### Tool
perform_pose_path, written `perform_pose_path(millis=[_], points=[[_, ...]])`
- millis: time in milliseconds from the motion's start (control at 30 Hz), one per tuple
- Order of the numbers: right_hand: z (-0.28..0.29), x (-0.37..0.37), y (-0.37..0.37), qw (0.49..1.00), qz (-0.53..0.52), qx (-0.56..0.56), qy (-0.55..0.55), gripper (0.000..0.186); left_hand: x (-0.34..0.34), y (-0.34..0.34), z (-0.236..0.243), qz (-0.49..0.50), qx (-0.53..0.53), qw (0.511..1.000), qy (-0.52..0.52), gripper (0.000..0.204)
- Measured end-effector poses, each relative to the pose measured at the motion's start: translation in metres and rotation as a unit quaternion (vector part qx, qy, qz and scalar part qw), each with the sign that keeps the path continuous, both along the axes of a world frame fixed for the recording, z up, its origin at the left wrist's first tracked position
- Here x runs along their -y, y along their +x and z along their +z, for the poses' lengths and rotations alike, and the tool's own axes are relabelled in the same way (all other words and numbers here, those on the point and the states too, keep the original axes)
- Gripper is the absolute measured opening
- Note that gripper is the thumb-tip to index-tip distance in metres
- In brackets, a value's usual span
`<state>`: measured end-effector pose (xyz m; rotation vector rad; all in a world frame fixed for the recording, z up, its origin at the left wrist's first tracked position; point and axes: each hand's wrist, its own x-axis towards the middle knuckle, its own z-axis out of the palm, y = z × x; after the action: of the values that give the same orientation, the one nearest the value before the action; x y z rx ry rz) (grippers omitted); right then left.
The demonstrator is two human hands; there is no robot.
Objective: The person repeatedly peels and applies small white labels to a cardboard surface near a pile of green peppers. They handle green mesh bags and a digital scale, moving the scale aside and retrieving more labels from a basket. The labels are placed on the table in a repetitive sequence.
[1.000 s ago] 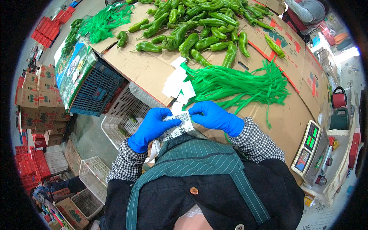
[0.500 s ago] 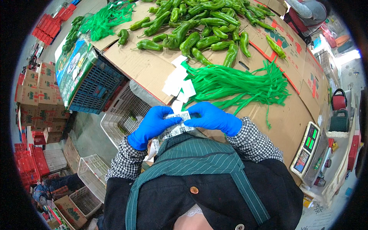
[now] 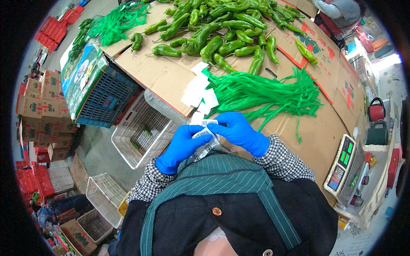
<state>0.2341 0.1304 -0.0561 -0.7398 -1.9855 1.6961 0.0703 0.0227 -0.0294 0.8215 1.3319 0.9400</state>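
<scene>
I find left hand (image 3: 181, 147) and right hand (image 3: 242, 133) each with grip clamped on the label strip (image 3: 208, 148); gentle, even tension recommended.

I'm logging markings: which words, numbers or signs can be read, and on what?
White paper label strip: black print, too small to read.
Flat brown cardboard covering: red characters, not copied.
White rectangular green-lit scale: any digits too small.
Stacked brown cardboard boxes: red print, blurred.
Pale surface at lower right: snowflake signs.
</scene>
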Motion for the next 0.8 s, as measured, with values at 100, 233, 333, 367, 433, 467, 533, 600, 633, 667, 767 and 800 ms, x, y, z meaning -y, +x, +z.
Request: perform_pose_path(millis=[100,233,333,367,433,467,533,600,633,667,767,800], points=[[0.007,-0.015,0.028,0.988,0.027,0.081,0.126,0.026,0.007,-0.007,0.006,-0.036,-0.05,0.998,0.007,0.022],[0.043,-0.068,0.113,0.93,0.267,0.253,0.012,0.033,0.039,-0.035,-0.004,0.012,-0.111,0.994,0.0,0.024],[0.062,-0.058,0.13,0.875,0.38,0.299,0.013,0.038,0.058,-0.041,-0.002,0.047,-0.045,0.998,0.002,0.027],[0.063,-0.056,0.12,0.898,0.354,0.261,0.032,0.036,0.061,-0.039,0.0,0.068,-0.002,0.998,0.004,0.028],[0.067,-0.042,0.081,0.935,0.274,0.209,0.086,0.034,0.066,-0.035,-0.008,0.026,0.022,0.999,0.006,0.034],[0.054,-0.029,0.064,0.968,0.18,0.168,0.055,0.033,0.063,-0.031,-0.01,0.008,0.02,1.0,0.01,0.034],[0.004,-0.009,0.022,0.97,0.104,0.095,0.199,0.031,0.061,-0.023,-0.008,-0.014,0.001,0.999,0.029,0.033],[-0.036,0.008,-0.012,0.903,0.061,0.087,0.417,0.026,0.065,-0.023,-0.006,-0.007,-0.02,0.999,0.025,0.033],[-0.051,0.008,-0.016,0.885,0.076,0.102,0.447,0.025,0.068,-0.023,-0.005,-0.007,-0.029,0.999,0.023,0.032],[-0.066,0.007,-0.02,0.866,0.09,0.117,0.477,0.024,0.071,-0.021,0.0,0.028,-0.041,0.999,0.002,0.025],[-0.062,-0.004,-0.024,0.896,0.102,0.108,0.418,0.018,0.085,-0.026,-0.016,0.071,-0.082,0.994,-0.006,0.017],[-0.058,-0.012,-0.021,0.927,0.107,0.096,0.346,0.019,0.084,-0.024,-0.014,0.089,-0.093,0.991,-0.021,0.016]])
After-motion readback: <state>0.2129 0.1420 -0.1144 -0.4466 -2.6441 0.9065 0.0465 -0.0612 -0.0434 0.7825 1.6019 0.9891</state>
